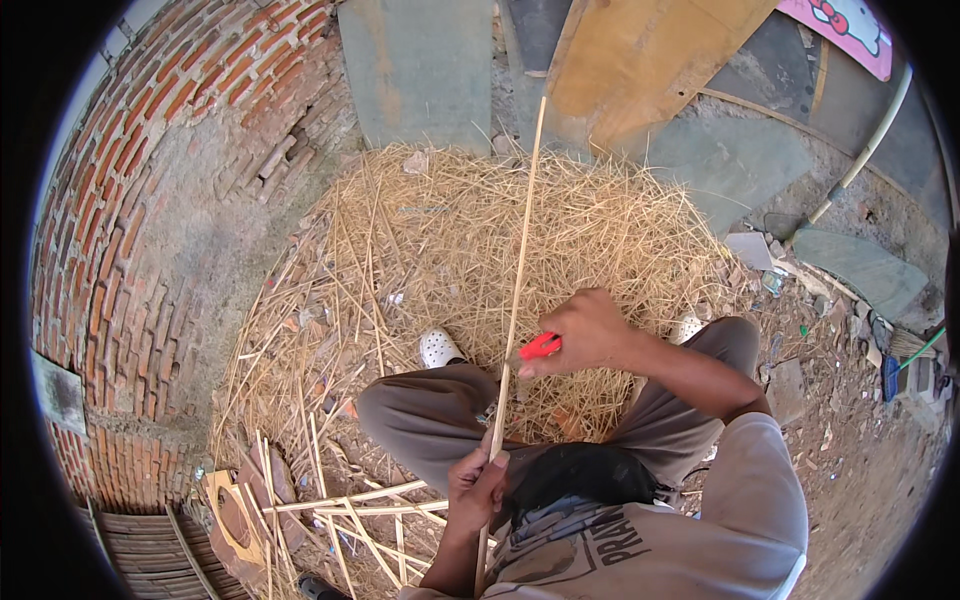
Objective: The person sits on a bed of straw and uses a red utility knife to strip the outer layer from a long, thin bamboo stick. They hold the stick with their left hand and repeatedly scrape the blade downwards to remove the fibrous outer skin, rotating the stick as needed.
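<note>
A long, pale bamboo strip [522, 240] runs from my lap up across the middle of the view, its far tip near the leaning boards. Around its lower part, my left hand [477, 482] is closed. Farther up, my right hand [583, 335] grips a red-handled knife [540, 346], whose blade end meets the strip; the blade itself is hard to make out. Both hands are above my bent legs. A large heap of thin, straw-coloured shavings [430, 240] spreads over the ground in front of me.
More pale strips [370, 495] lie crossed at my lower left. A brick wall [150, 200] rises on the left. Sheets of board [415, 75] lean at the back, with a pale pipe [885, 120] at far right. Rubble [850, 330] and a blue broom [890, 378] are on the right.
</note>
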### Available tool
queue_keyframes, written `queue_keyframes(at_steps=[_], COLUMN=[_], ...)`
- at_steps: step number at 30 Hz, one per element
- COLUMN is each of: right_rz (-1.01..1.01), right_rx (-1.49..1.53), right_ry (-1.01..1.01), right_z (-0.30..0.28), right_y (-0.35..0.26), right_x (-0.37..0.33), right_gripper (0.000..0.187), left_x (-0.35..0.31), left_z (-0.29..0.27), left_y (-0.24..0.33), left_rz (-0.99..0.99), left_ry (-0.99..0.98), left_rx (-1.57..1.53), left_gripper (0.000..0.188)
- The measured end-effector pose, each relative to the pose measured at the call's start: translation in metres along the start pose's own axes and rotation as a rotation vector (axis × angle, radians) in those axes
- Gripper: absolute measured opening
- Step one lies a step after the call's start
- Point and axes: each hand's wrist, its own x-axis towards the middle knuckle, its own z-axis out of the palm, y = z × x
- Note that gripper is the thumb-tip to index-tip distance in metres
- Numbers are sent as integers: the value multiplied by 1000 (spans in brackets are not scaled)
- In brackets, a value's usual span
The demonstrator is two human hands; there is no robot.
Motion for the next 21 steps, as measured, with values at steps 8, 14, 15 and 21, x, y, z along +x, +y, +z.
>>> queue_keyframes(at_steps=[8, 14, 15, 21], right_rz=[431, 165, 259, 511], right_rx=[73, 6, 69, 46], right_ry=[-120, -131, -105, -254], right_z=[5, 8, 11, 1], right_y=[39, 12, 26, 55], right_x=[11, 4, 5, 15], right_gripper=[76, 76, 76, 74], left_x=[-5, -7, -10, -15], left_z=[9, 16, 17, 19], left_y=[-4, 3, 0, -1], left_rz=[46, 64, 48, -25], left_ry=[49, 20, 7, -47], left_rx=[99, 19, 30, -55], left_gripper=[45, 45, 46, 48])
